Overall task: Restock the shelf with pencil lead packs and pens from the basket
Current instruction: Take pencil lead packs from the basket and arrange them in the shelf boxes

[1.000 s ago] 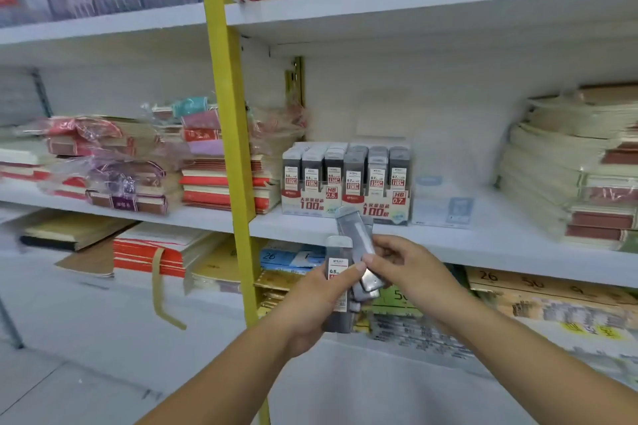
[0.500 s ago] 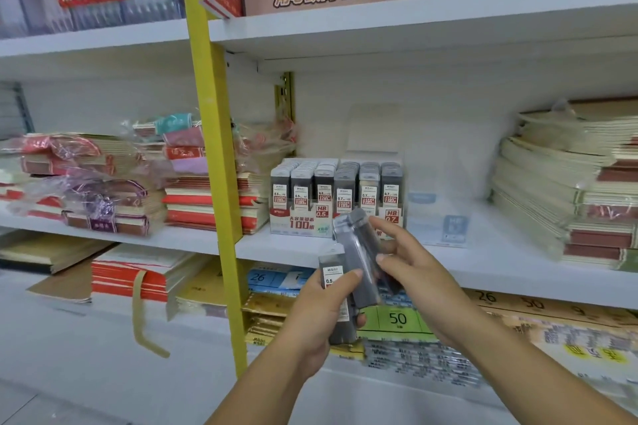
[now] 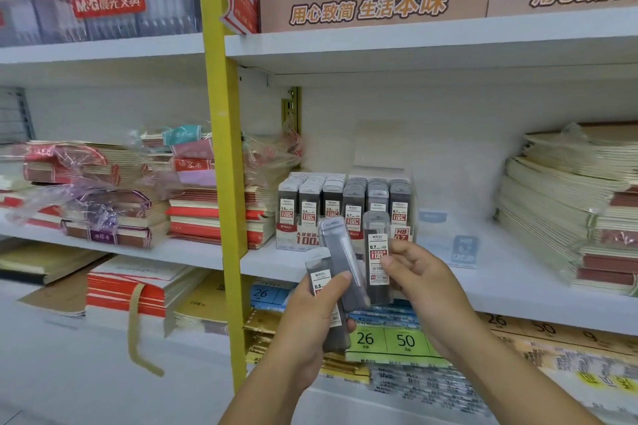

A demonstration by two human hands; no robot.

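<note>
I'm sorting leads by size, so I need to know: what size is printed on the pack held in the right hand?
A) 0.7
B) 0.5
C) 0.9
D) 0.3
A: the label on the upright pack pinched by the right hand reads 0.7, while the front pack in the left hand reads 0.5.

Both my forearms reach up from the bottom edge. My left hand (image 3: 310, 317) has fingers curled and thumb across the front of the lead packs (image 3: 320, 273) it grips. My right hand (image 3: 423, 286), just beside it, pinches one 0.7 pack (image 3: 378, 260) upright.
</note>
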